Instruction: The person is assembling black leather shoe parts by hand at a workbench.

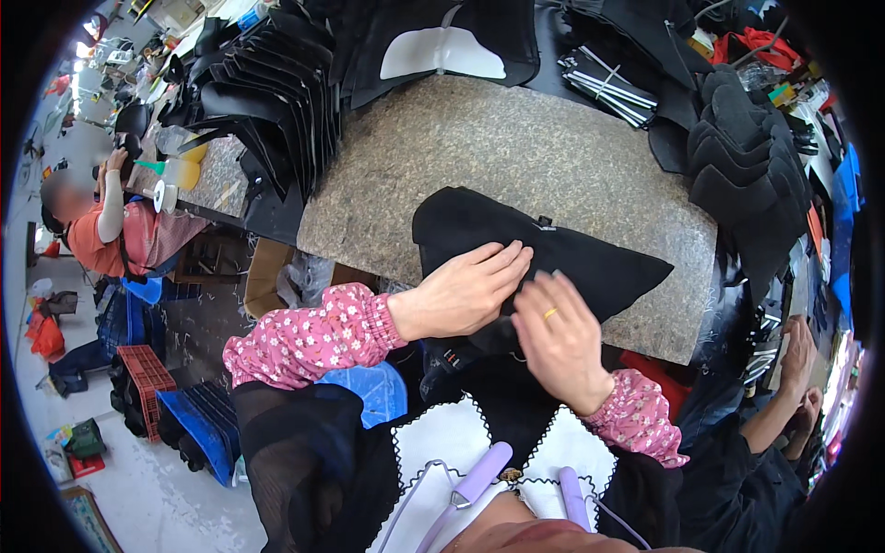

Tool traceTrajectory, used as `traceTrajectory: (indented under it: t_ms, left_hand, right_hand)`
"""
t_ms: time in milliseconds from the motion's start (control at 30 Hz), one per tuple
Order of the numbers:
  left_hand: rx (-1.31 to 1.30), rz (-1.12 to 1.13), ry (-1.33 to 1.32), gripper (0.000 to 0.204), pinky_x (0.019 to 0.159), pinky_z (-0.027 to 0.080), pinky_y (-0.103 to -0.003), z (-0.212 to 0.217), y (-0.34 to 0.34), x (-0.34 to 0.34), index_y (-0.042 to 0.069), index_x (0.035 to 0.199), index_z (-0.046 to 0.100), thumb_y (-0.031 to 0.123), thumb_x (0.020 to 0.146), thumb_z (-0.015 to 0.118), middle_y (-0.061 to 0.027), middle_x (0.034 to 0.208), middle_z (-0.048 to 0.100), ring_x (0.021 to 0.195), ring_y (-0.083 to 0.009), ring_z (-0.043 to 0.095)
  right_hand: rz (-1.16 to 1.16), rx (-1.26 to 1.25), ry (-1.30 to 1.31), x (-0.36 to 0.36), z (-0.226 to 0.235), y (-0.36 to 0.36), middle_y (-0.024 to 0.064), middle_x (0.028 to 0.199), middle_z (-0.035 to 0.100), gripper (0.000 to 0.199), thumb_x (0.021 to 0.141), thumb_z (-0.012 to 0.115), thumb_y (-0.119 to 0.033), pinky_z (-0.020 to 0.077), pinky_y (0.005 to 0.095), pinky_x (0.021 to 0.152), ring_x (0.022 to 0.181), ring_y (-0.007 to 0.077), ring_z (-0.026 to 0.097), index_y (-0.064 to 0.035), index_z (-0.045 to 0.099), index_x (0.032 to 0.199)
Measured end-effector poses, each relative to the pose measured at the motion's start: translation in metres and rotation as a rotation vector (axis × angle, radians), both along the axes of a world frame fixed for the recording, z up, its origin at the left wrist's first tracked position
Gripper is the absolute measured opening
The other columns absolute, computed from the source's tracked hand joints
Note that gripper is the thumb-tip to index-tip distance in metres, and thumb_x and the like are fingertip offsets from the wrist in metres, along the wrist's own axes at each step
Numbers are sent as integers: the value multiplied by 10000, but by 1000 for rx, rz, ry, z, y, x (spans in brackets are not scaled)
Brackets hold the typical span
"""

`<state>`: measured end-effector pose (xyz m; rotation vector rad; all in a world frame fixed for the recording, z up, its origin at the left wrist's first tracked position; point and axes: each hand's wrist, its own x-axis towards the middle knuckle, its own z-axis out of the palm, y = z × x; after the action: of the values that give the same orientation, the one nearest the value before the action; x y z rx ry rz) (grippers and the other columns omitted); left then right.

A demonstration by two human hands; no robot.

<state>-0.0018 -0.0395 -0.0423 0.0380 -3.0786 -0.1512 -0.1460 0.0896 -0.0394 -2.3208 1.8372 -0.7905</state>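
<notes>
A black fabric piece [562, 253], roughly triangular with a rounded left end, lies on the speckled stone-like tabletop [387, 175]. On its upper edge sits a small dark tab [545, 222]. My left hand [466, 290] rests flat on the near left part of the piece, fingers stretched out side by side. Beside it, my right hand [562, 341] is over the near edge with its fingers extended and a ring on one. Its fingertips are slightly blurred, and I cannot tell whether they touch the fabric. Neither hand grips anything visible.
Stacked black pieces stand at the left [267, 101] and right [737, 147] of the tabletop. A black piece with a white panel [442, 52] and a tied bundle of strips [608, 88] lie at the back. Co-workers sit left [111, 230] and right [737, 461].
</notes>
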Motion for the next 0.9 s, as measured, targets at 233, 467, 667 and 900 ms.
traceTrajectory:
  t_ms: [233,467,667,900]
  left_hand:
    - [-63,6,28,503,1045,320,-399,3,3,-7,-106,1130,530,209,740,566,-204,1243,499,1216,-303,440]
    - [-73,25,19,511,1056,304,-386,2,2,1,-97,1197,477,220,803,547,-207,1271,480,1224,-282,439]
    - [94,4,149,448,1007,355,-383,-5,-1,3,-55,1171,503,281,875,512,-194,1282,480,1201,-283,458]
    - [62,18,123,546,943,358,-405,-3,4,4,-12,1164,492,429,846,536,-207,1336,422,1220,-326,401]
  right_hand:
    - [-91,135,194,-16,-9,-10,178,1283,484,613,800,615,-284,271,426,1075,1253,277,413,65,428,1269]
    - [-7,103,236,-30,-9,-4,111,1286,495,531,814,613,-306,264,436,1073,1250,235,415,-11,492,1239]
    - [7,33,196,-32,-10,-4,109,1243,527,443,796,633,-219,262,450,1066,1209,248,451,-12,536,1176]
    - [88,86,230,-32,-2,4,177,1341,388,625,783,633,-334,182,509,1081,1289,313,321,24,430,1254]
